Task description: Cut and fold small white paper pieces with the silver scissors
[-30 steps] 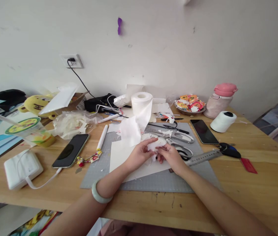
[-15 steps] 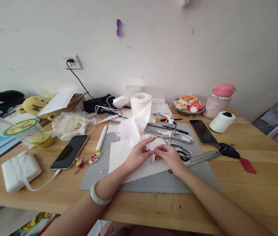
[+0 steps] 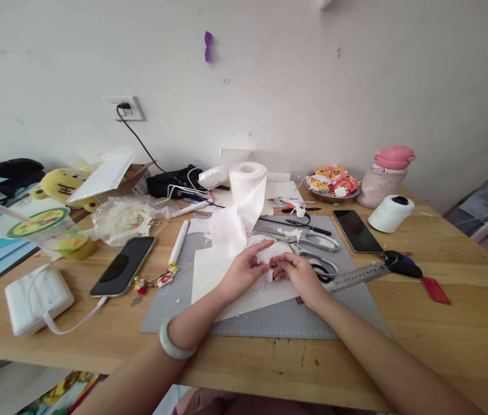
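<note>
Between both hands is a small white piece of paper [image 3: 265,257], partly covered by my fingers. My left hand [image 3: 248,268] pinches it from the left, a pale bangle on that wrist. From the right, my right hand [image 3: 298,276] has its fingertips closed at the paper's edge; what exactly they grip is hard to make out. Beneath the hands lies a larger white sheet [image 3: 209,282] on a grey cutting mat [image 3: 174,311]. Just beyond my right hand are scissors [image 3: 330,268] and a steel ruler [image 3: 358,278]. A white roll [image 3: 248,187] trails a loose strip toward the hands.
A phone [image 3: 123,266], power bank [image 3: 38,301] and drink cup [image 3: 68,239] stand on the left. To the right are another phone [image 3: 357,230], a thread cone [image 3: 391,213], keys [image 3: 401,264] and a pink-lidded bottle [image 3: 384,178]. A bowl of cutouts [image 3: 333,183] sits behind.
My right hand's fingers have shifted slightly at the paper's edge. My left hand stays nearly still, and the things on the table have not moved.
</note>
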Motion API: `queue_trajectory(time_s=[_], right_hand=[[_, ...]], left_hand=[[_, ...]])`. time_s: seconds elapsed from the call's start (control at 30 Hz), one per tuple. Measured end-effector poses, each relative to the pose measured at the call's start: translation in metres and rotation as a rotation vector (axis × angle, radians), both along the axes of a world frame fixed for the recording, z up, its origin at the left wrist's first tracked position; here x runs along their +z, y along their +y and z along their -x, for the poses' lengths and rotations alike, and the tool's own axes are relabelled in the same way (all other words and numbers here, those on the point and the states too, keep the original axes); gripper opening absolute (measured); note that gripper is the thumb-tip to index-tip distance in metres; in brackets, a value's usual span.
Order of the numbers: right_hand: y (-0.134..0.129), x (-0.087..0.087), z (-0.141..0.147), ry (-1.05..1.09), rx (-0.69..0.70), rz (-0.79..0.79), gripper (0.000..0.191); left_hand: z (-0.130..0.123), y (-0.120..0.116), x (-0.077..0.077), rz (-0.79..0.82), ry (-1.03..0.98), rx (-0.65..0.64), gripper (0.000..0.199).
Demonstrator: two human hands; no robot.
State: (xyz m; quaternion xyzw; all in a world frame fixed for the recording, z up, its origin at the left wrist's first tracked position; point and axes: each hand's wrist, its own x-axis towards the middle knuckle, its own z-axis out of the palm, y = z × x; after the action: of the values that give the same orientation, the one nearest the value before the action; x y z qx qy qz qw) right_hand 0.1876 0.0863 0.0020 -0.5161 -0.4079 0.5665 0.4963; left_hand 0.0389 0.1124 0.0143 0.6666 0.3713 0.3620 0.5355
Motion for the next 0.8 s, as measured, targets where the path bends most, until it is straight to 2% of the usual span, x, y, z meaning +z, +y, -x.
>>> queue_trajectory(time_s=[0.5,0.8], right_hand=[[-0.003,0.01,0.001,-0.068,0.002,0.009,0.016],[-0.003,0.006,-0.001,-0.108,-0.091,0.008,0.016]], left_hand=[[0.0,0.0,0.0,0.004,0.028,-0.019,0.048],[0.002,0.0,-0.003,-0.013,0.015,-0.092,0.049]])
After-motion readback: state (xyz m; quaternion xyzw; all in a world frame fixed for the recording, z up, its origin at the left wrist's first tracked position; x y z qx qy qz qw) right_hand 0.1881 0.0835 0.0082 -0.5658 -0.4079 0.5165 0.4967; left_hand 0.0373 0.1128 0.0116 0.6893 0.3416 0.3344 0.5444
